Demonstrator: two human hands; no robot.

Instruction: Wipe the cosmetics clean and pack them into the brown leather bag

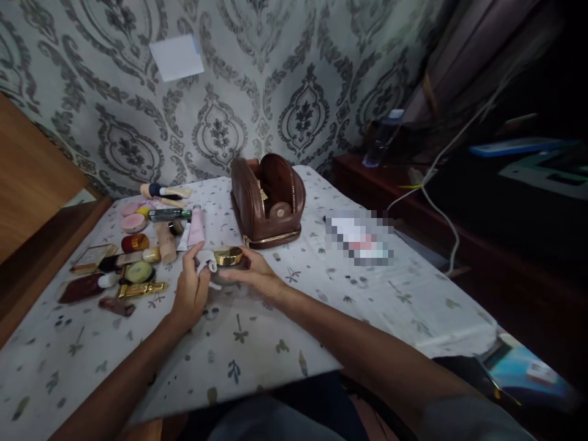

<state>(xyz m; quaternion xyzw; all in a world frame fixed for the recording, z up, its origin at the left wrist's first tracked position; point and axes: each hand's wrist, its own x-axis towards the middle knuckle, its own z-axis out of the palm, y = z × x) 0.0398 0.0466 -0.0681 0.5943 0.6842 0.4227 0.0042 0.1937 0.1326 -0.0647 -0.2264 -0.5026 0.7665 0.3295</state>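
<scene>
Gold compact (228,255) (one) between two hands

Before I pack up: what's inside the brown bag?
The brown bag stands unzipped; a round brown item shows in its opening. Anything deeper is hidden by its walls and shadow.

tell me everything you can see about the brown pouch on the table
The brown cosmetic pouch looks like glossy leather or a leather look-alike, rounded like a small dome. It stands upright on the floral tablecloth near the wall, behind both hands and touched by neither. Its top is unzipped and spread wide open, with a gold-coloured zipper along the opening and another around the base. A round brown item sits inside; what it is cannot be told. The spread of cosmetics lies to its left, apart from it.
</scene>
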